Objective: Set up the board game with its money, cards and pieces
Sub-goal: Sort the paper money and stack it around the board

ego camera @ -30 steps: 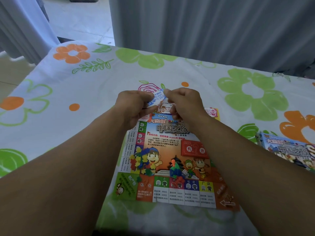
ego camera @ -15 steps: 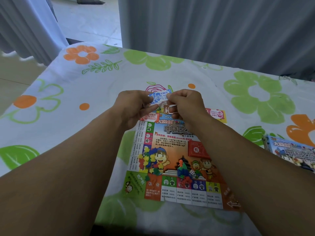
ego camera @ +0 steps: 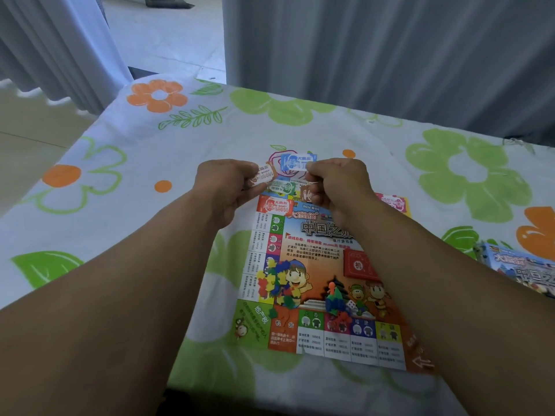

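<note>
Here, above the far edge of the game board (ego camera: 315, 265), my left hand (ego camera: 222, 187) pinches an orange money note (ego camera: 264, 172) while my right hand (ego camera: 336, 184) pinches a blue note (ego camera: 295, 162); plastic pieces (ego camera: 279, 283) lie heaped on the board.

A table (ego camera: 120, 205) covered by a white cloth printed with green and orange flowers carries a paper game board (ego camera: 318, 283) near its front edge. A pink banknote (ego camera: 393, 202) lies by the board's far right corner, and the game box (ego camera: 522, 270) sits at the right.
</note>
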The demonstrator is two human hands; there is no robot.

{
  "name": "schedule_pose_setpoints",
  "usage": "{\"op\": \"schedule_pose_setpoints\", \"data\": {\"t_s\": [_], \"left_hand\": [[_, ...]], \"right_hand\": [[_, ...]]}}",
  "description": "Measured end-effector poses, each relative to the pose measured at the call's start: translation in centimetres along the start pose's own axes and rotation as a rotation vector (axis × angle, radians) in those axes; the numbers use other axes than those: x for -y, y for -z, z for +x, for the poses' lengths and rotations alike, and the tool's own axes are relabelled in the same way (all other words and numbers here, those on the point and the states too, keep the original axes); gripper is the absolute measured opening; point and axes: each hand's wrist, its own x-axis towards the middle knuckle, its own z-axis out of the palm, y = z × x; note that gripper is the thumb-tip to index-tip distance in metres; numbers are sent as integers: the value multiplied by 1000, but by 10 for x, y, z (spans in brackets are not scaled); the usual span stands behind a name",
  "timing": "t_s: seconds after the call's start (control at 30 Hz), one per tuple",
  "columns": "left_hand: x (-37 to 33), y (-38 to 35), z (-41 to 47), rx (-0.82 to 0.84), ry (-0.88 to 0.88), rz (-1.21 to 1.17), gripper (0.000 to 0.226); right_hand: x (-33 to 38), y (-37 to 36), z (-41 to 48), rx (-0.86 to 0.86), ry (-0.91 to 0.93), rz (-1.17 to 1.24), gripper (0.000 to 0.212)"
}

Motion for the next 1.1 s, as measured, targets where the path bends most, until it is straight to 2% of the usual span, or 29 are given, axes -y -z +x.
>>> {"op": "schedule_pose_setpoints", "data": {"t_s": [0.17, 0.37, 0.57, 0.97, 1.1], "left_hand": [[-4, 5, 2, -18, -15, -10, 6], [-4, -3, -3, 81, 8, -3, 11], [-3, -11, -7, 138, 30, 15, 12], [-3, -10, -5, 175, 73, 35, 19], [-3, -11, -6, 194, 78, 60, 18]], "right_hand": [[3, 6, -4, -15, -42, -32, 5], [-10, 27, -13, -50, -204, -217, 9], [-20, 39, -21, -72, -296, -268, 9], [-24, 44, -22, -70, -241, -416, 15], [-24, 46, -18, -139, -90, -578, 8]]}}
